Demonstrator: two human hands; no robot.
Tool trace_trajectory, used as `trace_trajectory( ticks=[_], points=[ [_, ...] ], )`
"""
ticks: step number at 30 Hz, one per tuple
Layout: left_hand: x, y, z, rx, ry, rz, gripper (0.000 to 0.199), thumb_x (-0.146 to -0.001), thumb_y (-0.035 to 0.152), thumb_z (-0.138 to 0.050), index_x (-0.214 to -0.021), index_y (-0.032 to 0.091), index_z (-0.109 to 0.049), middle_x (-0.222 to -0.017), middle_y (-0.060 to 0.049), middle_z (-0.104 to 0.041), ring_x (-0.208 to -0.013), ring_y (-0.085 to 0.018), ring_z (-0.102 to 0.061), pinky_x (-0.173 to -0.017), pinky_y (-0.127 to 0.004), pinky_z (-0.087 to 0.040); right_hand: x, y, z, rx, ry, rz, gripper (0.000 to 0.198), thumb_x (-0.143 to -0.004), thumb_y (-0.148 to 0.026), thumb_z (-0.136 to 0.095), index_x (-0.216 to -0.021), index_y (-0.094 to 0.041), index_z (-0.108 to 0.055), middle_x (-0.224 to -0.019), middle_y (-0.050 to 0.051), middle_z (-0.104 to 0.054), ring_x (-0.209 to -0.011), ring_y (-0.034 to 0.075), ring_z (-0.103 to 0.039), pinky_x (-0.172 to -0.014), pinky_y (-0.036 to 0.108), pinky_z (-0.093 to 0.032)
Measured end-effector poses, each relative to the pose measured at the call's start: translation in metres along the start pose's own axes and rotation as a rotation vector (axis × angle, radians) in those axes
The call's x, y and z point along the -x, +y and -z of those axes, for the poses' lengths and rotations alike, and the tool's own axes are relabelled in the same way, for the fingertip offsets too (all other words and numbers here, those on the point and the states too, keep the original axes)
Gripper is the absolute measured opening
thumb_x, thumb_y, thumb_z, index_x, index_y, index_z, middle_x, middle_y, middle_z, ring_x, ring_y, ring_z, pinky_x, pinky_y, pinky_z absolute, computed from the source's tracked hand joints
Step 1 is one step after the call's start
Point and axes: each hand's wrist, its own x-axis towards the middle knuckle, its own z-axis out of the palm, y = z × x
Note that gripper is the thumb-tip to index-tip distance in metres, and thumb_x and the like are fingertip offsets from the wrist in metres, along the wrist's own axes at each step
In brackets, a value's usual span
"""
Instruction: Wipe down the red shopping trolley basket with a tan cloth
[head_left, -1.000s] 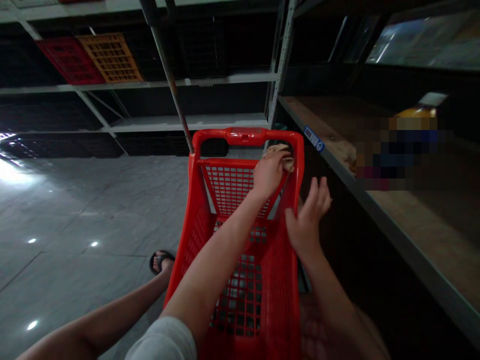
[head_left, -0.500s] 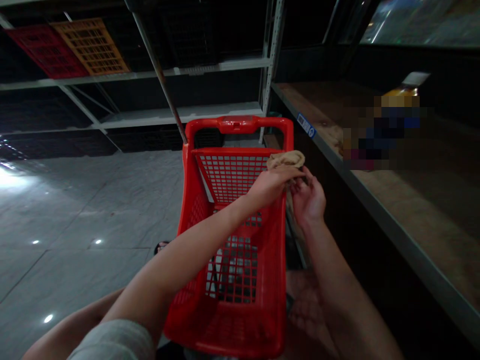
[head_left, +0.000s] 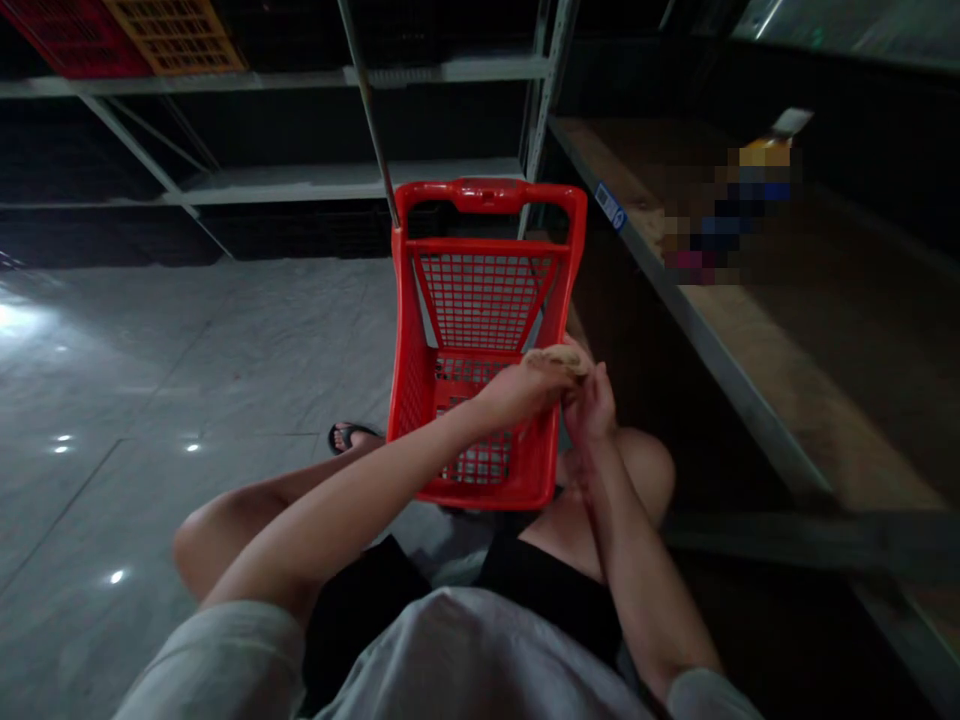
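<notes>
Ahead of us, the cart (head_left: 491, 196) lies lengthwise from six to twelve o'clock. Our left hand (head_left: 519, 390), the nearer, grips the bunched cloth (head_left: 551, 358), fingers bent, by the cart's three o'clock rim; its long axis runs nine-to-three. Our half-curled right hand (head_left: 589, 408) sits at the cloth's five o'clock; we cannot tell whether it grips too. Rightmost, the shelf (head_left: 810, 385) bears a pixelated item (head_left: 739, 205).
</notes>
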Motion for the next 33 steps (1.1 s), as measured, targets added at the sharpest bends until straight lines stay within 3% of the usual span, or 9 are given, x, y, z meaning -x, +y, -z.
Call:
trace_trajectory(
  ticks=[3, 5, 10, 13, 15, 19, 25, 29, 33],
  points=[
    [-0.016, -0.001, -0.005, 0.097, 0.028, 0.059, 0.038, -0.098, 0.007, -0.056, -0.113, 0.026, -0.085, -0.119, -0.001, -0.084, -0.11, -0.018, -0.078, -0.103, -0.029, -0.061, 0.037, -0.009, -0.002, -0.002, 0.051, 0.009, 0.077, -0.111, -0.058, -0.005, -0.167, -0.022, -0.045, -0.152, 0.015, -0.066, -0.149, 0.027, -0.059, -0.12, 0.05, -0.054],
    [0.003, 0.013, -0.008, 0.143, 0.005, 0.043, 0.037, -0.097, 0.006, -0.058, -0.11, 0.026, -0.086, -0.116, -0.001, -0.085, -0.108, -0.017, -0.079, -0.102, -0.028, -0.061, 0.058, -0.014, -0.002, -0.04, 0.087, -0.01, 0.074, -0.111, -0.059, -0.01, -0.168, -0.024, -0.043, -0.156, 0.016, -0.064, -0.15, 0.027, -0.059, -0.119, 0.054, -0.054],
    [0.125, 0.059, -0.011, 0.271, -0.163, -0.094, 0.045, -0.099, 0.005, -0.053, -0.126, 0.029, -0.08, -0.127, -0.001, -0.082, -0.118, -0.016, -0.077, -0.104, -0.027, -0.062, 0.091, -0.025, -0.001, 0.085, -0.025, -0.074, 0.079, -0.111, -0.058, -0.002, -0.162, -0.024, -0.051, -0.166, 0.015, -0.055, -0.156, 0.023, -0.052, -0.12, 0.054, -0.053],
    [0.193, 0.066, -0.01, 0.145, -0.156, -0.053, 0.055, -0.101, 0.006, -0.048, -0.141, 0.035, -0.071, -0.136, -0.002, -0.078, -0.129, -0.02, -0.073, -0.114, -0.035, -0.059, 0.097, -0.023, -0.002, 0.225, -0.064, -0.02, 0.066, -0.11, -0.065, -0.028, -0.152, -0.027, -0.063, -0.175, 0.012, -0.045, -0.164, 0.024, -0.041, -0.127, 0.054, -0.046],
    [0.216, 0.062, -0.009, 0.049, -0.082, 0.019, 0.054, -0.104, 0.01, -0.05, -0.148, 0.037, -0.066, -0.14, -0.004, -0.074, -0.129, -0.021, -0.073, -0.111, -0.036, -0.062, 0.098, -0.019, -0.004, 0.26, -0.071, 0.037, 0.062, -0.106, -0.067, -0.045, -0.148, -0.027, -0.066, -0.179, 0.01, -0.038, -0.168, 0.024, -0.034, -0.133, 0.053, -0.037],
    [0.206, 0.054, -0.019, -0.052, 0.081, 0.114, 0.056, -0.105, 0.014, -0.056, -0.158, 0.031, -0.055, -0.157, -0.013, -0.059, -0.134, -0.026, -0.069, -0.107, -0.042, -0.063, 0.092, -0.011, -0.007, 0.258, -0.078, 0.101, 0.059, -0.105, -0.057, -0.049, -0.149, -0.022, -0.065, -0.181, 0.012, -0.034, -0.169, 0.023, -0.032, -0.137, 0.048, -0.029],
    [0.167, 0.063, -0.043, -0.311, 0.178, 0.104, 0.035, -0.105, 0.012, -0.056, -0.136, 0.021, -0.071, -0.166, -0.016, -0.055, -0.146, -0.032, -0.059, -0.12, -0.048, -0.052, 0.084, -0.028, -0.021, 0.435, -0.014, 0.073, 0.056, -0.097, -0.02, -0.042, -0.147, -0.018, -0.067, -0.173, 0.01, -0.049, -0.163, 0.02, -0.042, -0.138, 0.046, -0.031],
    [0.181, 0.049, -0.032, -0.549, 0.095, 0.157, 0.036, -0.111, 0.018, -0.048, -0.142, 0.018, -0.067, -0.146, -0.015, -0.071, -0.129, -0.029, -0.07, -0.116, -0.047, -0.052, 0.097, -0.052, -0.051, 0.444, -0.032, 0.135, 0.061, -0.096, -0.012, -0.038, -0.148, -0.025, -0.066, -0.156, 0.006, -0.067, -0.142, 0.02, -0.063, -0.126, 0.044, -0.049],
    [0.214, 0.011, -0.003, -0.656, 0.051, 0.14, 0.036, -0.11, 0.016, -0.048, -0.138, 0.014, -0.069, -0.124, -0.015, -0.078, -0.112, -0.028, -0.074, -0.111, -0.047, -0.055, 0.113, -0.071, -0.082, 0.864, -0.209, -0.003, 0.047, -0.104, -0.017, -0.042, -0.139, -0.018, -0.073, -0.133, 0.015, -0.078, -0.118, 0.029, -0.074, -0.104, 0.042, -0.056]
  ],
)
